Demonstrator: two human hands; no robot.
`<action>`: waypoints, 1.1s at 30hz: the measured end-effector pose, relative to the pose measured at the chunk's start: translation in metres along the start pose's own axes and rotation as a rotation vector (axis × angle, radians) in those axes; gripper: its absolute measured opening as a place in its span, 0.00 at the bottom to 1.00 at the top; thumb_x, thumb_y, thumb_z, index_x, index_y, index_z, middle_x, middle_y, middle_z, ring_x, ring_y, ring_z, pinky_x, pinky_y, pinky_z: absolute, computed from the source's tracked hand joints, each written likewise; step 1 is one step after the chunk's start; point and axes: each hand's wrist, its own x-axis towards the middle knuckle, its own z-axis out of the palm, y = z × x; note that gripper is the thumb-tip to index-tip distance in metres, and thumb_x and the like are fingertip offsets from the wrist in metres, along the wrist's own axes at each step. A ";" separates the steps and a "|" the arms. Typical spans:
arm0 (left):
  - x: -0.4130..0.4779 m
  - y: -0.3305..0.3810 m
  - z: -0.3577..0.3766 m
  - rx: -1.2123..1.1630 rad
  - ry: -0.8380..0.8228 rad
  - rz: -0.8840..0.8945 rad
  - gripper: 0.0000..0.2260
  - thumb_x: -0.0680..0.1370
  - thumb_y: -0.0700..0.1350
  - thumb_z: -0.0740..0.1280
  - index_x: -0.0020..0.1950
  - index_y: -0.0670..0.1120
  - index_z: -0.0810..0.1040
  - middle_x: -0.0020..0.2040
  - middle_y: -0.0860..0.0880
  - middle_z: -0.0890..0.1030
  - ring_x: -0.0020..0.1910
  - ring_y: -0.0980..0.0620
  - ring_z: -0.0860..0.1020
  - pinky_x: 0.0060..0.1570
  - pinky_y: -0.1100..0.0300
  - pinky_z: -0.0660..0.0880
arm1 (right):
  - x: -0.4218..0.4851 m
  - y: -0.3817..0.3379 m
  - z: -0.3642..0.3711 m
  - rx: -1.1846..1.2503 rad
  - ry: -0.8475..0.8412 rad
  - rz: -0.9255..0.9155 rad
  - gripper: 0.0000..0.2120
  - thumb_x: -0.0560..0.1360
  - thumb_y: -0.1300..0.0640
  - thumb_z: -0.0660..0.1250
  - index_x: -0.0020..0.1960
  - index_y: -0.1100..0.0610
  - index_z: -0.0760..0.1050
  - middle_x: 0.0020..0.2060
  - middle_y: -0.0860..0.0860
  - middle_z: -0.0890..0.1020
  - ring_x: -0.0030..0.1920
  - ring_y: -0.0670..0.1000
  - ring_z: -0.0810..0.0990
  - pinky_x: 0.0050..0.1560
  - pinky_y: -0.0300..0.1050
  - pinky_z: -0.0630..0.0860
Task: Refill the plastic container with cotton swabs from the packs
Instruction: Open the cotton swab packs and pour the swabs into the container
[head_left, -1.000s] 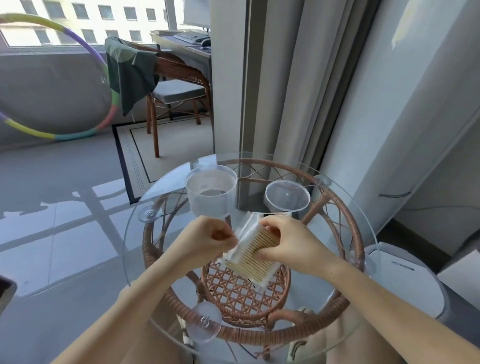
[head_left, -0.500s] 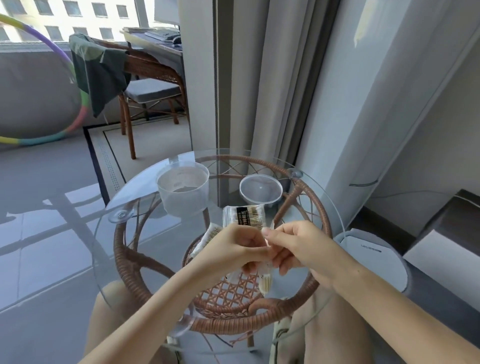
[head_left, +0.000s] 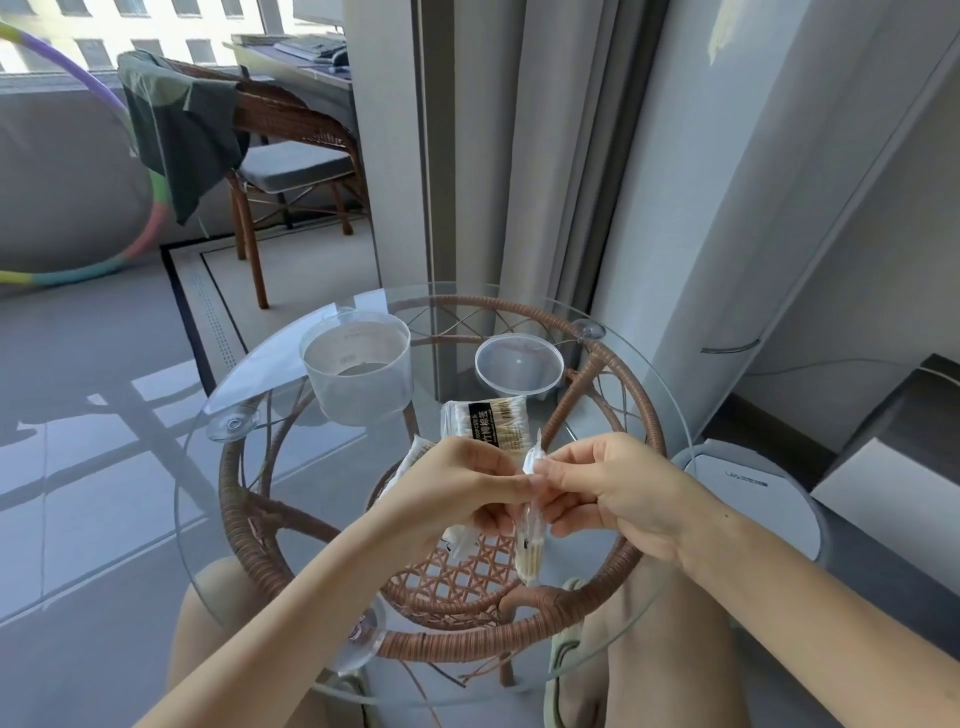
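Over a round glass table (head_left: 202, 493), with the plastic container (head_left: 358, 374) standing apparently empty at its far side, left hand (head_left: 457, 488) and right hand (head_left: 618, 488) are pinching 1 swab pack (head_left: 531, 545), seemingly tearing it open; 2 other packs (head_left: 485, 423) are lying on the glass.

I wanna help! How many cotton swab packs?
3: held pack pinched by left hand and right hand; black-labelled pack on the glass table; third pack partly hidden under left hand.
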 end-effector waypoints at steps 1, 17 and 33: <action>0.001 0.001 0.000 0.008 -0.004 -0.003 0.08 0.71 0.43 0.72 0.34 0.43 0.80 0.32 0.44 0.79 0.29 0.52 0.76 0.29 0.65 0.72 | 0.000 0.000 -0.001 0.010 -0.006 0.004 0.07 0.74 0.61 0.67 0.43 0.65 0.80 0.31 0.55 0.83 0.31 0.49 0.81 0.30 0.38 0.78; 0.007 0.003 -0.006 -0.041 -0.165 -0.034 0.03 0.73 0.39 0.69 0.42 0.41 0.82 0.33 0.48 0.82 0.30 0.56 0.80 0.28 0.70 0.72 | 0.002 -0.004 -0.007 0.004 -0.047 0.081 0.12 0.71 0.55 0.70 0.42 0.65 0.80 0.31 0.56 0.82 0.31 0.49 0.81 0.29 0.38 0.78; 0.008 0.005 -0.004 0.102 -0.163 -0.015 0.07 0.75 0.41 0.67 0.38 0.43 0.81 0.31 0.49 0.80 0.29 0.55 0.76 0.28 0.68 0.70 | 0.001 -0.006 -0.006 -0.104 -0.027 0.057 0.09 0.73 0.61 0.69 0.45 0.69 0.79 0.31 0.56 0.80 0.29 0.48 0.79 0.29 0.38 0.79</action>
